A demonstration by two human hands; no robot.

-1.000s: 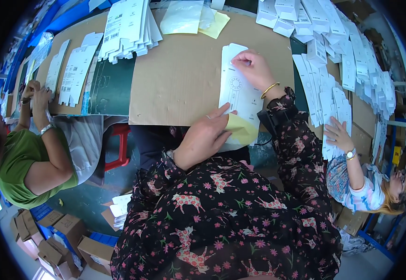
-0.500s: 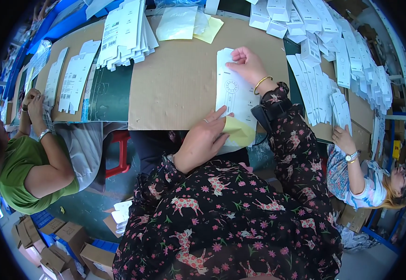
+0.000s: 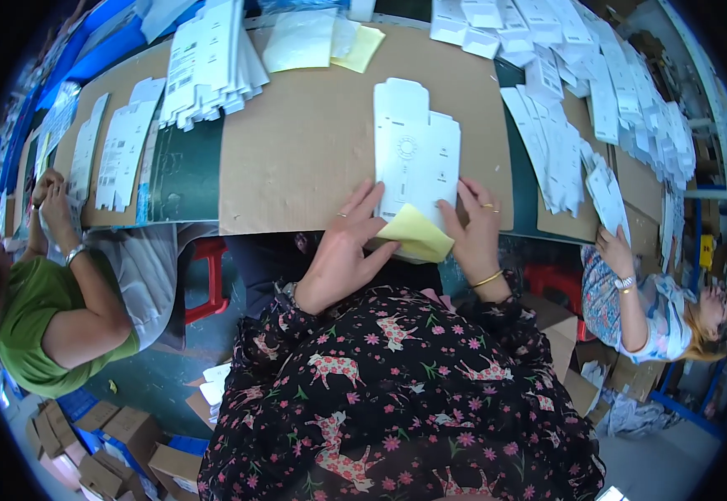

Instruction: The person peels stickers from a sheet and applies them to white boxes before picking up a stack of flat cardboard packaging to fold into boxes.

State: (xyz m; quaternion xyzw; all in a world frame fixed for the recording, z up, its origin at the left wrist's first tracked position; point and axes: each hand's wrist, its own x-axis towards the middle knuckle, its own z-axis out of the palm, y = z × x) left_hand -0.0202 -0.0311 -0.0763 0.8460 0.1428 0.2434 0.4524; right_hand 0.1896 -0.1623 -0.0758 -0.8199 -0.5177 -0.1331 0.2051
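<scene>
A flat, unfolded white carton blank (image 3: 413, 159) lies on the brown cardboard sheet (image 3: 305, 150) in front of me. It has a printed ring figure. Over its near end, a yellow paper (image 3: 418, 234) hangs past the table edge. My left hand (image 3: 343, 255) rests at the carton's left edge, its fingers stretched and the thumb beside the yellow paper. At the opposite edge, my right hand (image 3: 474, 234) has its fingers spread, with the thumb and fingertips touching the carton. Neither hand has its fingers wrapped round anything.
Flat white cartons (image 3: 205, 67) are piled at the back left. Many folded white boxes (image 3: 539, 50) heap up at the far right. Clear bags (image 3: 299, 40) and another yellow paper (image 3: 359, 48) lie behind. A co-worker in green (image 3: 63, 309) sits left; another person (image 3: 647, 317) sits right.
My right hand has come down from the carton's far end to its near right edge. A far flap of the carton now shows uncovered. The left hand stays near the yellow paper.
</scene>
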